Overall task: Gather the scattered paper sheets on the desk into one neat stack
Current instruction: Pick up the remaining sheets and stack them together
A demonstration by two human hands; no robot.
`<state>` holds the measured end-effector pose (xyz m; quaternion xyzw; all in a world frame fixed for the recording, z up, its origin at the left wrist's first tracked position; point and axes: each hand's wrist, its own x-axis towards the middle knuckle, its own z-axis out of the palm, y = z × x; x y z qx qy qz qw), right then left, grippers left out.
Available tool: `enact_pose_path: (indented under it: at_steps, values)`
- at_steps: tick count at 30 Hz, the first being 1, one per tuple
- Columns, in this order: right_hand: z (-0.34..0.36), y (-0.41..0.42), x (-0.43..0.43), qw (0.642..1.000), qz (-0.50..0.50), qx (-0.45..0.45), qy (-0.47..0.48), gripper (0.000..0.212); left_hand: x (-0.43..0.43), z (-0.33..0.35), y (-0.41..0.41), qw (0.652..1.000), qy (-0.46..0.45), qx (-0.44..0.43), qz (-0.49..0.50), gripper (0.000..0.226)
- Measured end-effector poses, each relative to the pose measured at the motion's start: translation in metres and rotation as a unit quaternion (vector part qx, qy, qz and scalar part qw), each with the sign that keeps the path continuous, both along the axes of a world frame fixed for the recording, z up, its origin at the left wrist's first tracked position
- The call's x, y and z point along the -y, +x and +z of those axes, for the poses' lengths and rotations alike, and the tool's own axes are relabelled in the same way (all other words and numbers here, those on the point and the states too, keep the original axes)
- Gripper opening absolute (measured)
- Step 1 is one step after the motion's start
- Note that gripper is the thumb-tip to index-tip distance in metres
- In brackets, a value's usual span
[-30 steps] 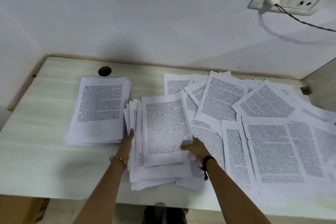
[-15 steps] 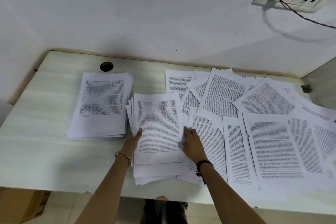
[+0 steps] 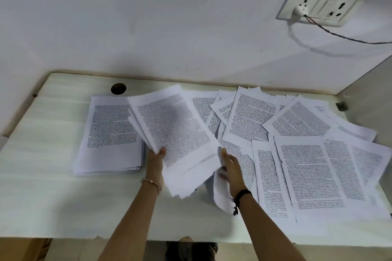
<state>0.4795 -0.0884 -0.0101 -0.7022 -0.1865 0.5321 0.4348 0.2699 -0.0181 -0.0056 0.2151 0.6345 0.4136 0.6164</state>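
Paper bundle of white printed sheets (image 3: 176, 133) pinched at its near left edge under the left hand (image 3: 156, 163) thumb, right hand (image 3: 232, 167) at its right edge, fingers blurred, grip indeterminate, bundle tilted above pale wooden desk (image 3: 42, 176), neat stack (image 3: 110, 133) left, scattered sheets (image 3: 307, 171) right.

A round cable hole (image 3: 118, 88) is cut in the bench (image 3: 53, 197), up and left of the left grip (image 3: 156, 161). Far up and right of that grip, a white socket plate (image 3: 322, 4) sits on the wall (image 3: 148, 27). It holds a white plug (image 3: 298, 11), and a thin dark cord (image 3: 347, 38) runs off right. A small dark bracket (image 3: 341, 106) sits well to the right. Low and left, under the bench edge, is a cardboard box (image 3: 25, 250).
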Motion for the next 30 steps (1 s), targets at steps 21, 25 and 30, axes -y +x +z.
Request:
enact_pose_path:
  at_steps: [21, 25, 30]
  values:
    - [-0.021, -0.006, 0.02, 0.889, -0.053, 0.353, -0.287, 0.091, -0.021, -0.013, -0.045, 0.961, -0.004, -0.276, 0.023, 0.046]
    - [-0.034, -0.004, 0.022, 0.891, -0.018, 0.355, -0.281, 0.101, -0.017, -0.022, -0.065, 0.958, -0.021, -0.286, -0.004, 0.047]
    - [-0.037, 0.003, 0.015, 0.886, -0.001, 0.383, -0.262, 0.083, -0.015, -0.036, -0.084, 0.967, -0.045, -0.248, -0.032, 0.045]
